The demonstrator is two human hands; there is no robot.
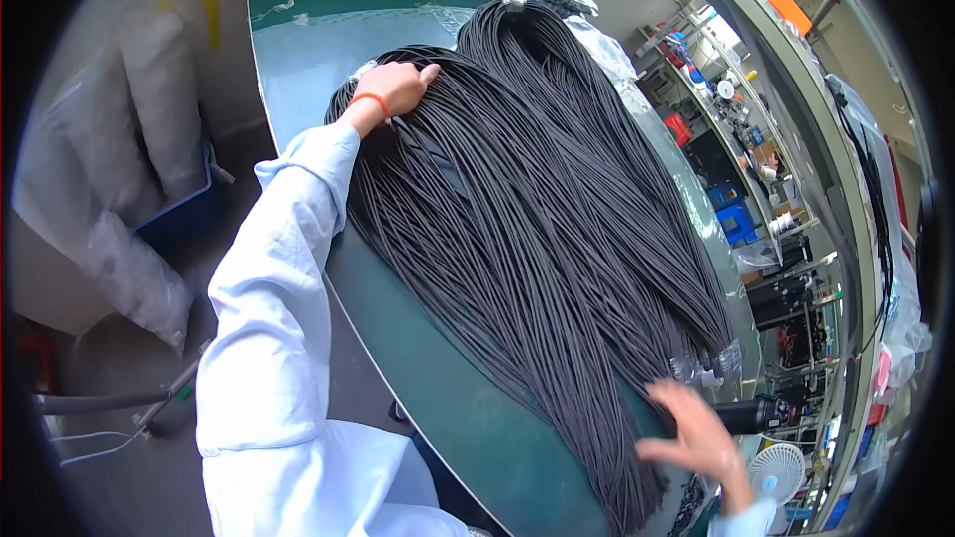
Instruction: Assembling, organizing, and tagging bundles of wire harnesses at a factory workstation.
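Head view first. Whereabouts of the cables point(572, 338)?

"Laid along the green table point(468, 418), gathered into two dark bundles: a near bundle point(527, 273) slanting toward the lower edge of the view, and a far bundle point(622, 179) just right of it, touching or overlapping along much of the length."

"And the grip?"

"Left hand point(396, 89) on the near bundle's top bend, fingers curled over and apparently clasping some of the cables, tips out of sight. Right hand point(699, 438) just beside that bundle's lower end, fingers and thumb spread wide, apparently empty; contact hard to judge."

"Risks from there?"

"Could well tangle, with cables crossing where the two bundles meet: lift one, perhaps drag the other. Could also splay at the near bundle's lower end, for want of any visible tie. Might snag on the see-through plastic wrap point(730, 357) at the far bundle's lower end, too."

"Now the count, thing by thing."

"Two bundles; far too many single cables to number. Two hands, with one orange-red wristband point(373, 98) on the left. One table. One white fan point(777, 470) and one black cylinder point(751, 416), both right of the right hand. Pale sacks point(164, 89) off to the left: at least three, but too overlapped for an exact figure."
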